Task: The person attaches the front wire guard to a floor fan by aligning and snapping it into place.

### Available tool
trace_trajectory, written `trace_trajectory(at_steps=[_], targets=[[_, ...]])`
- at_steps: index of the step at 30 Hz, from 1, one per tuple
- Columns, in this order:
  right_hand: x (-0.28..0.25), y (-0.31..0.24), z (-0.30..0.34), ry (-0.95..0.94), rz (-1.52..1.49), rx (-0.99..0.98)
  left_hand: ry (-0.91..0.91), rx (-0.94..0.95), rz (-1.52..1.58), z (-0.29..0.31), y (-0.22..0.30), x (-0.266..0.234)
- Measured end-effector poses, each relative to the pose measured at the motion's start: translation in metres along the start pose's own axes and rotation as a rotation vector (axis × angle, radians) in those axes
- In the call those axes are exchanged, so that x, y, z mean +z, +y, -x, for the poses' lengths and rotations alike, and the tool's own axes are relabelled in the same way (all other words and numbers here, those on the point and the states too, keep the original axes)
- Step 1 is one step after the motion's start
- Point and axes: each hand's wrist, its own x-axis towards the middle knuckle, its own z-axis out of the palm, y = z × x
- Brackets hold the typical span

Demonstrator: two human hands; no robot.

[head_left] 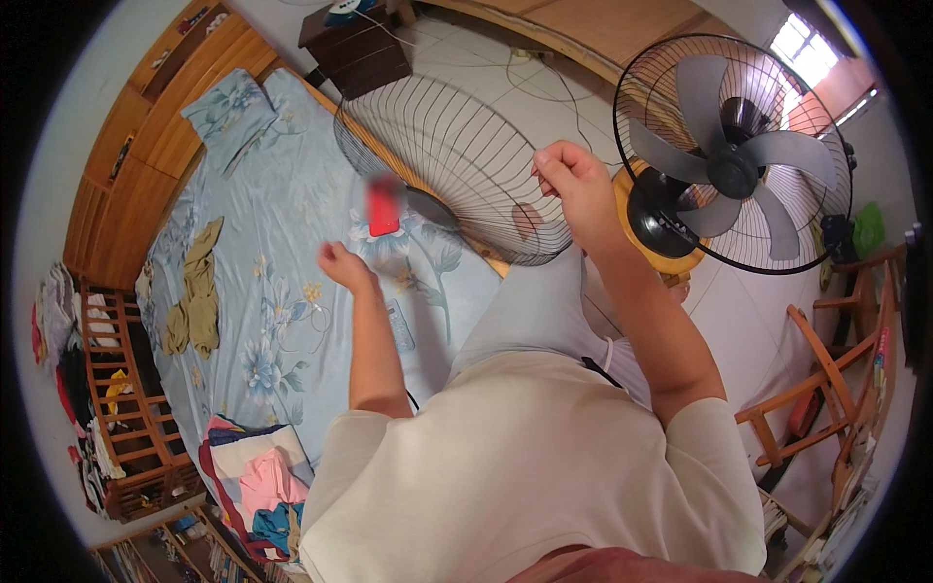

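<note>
A round black wire fan grille [466, 146] with a dark centre disc leans between the bed and my legs. At its upper right rim, my right hand [575, 185] is closed, thumb and fingers pinched on the edge. Over the bed, my left hand [342, 267] is closed, apart from the grille; what it holds, if anything, is hidden. To the right stands a fan [731, 171] with its grey blades exposed and the rear grille behind them. A red flat object [384, 214], partly blurred, lies on the bed beside the grille's centre disc.
The bed [282, 243] has a blue floral sheet, a pillow [230, 115] and olive clothing [197, 291]. Folded clothes [267, 481] lie at its near corner. A dark bedside cabinet [357, 56] stands far off. A yellow wooden stool [685, 264] is by the fan; a wooden chair [821, 389] is right.
</note>
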Motion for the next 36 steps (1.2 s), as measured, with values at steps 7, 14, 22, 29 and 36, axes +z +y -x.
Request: trace_trajectory(at_steps=[7, 14, 22, 29, 36], targets=[[-0.003, -0.008, 0.011, -0.171, 0.387, -0.161, -0.773, 1.265, -0.157, 0.067, 0.263, 0.041], [-0.009, -0.022, 0.019, -0.149, 0.469, -0.184, -1.178, 1.125, -0.227, 0.106, 0.280, 0.063], [0.000, -0.023, 0.027, -0.001, 0.580, -0.203, -1.140, 0.998, -0.431, 0.114, 0.282, 0.060], [-0.002, -0.021, 0.025, 0.058, 0.675, -0.246, -1.087, 0.976, -0.497, 0.123, 0.286, 0.059], [-0.013, -0.027, 0.018, -0.108, 0.293, -0.060, -1.113, 0.898, -0.437, 0.123, 0.289, 0.056]])
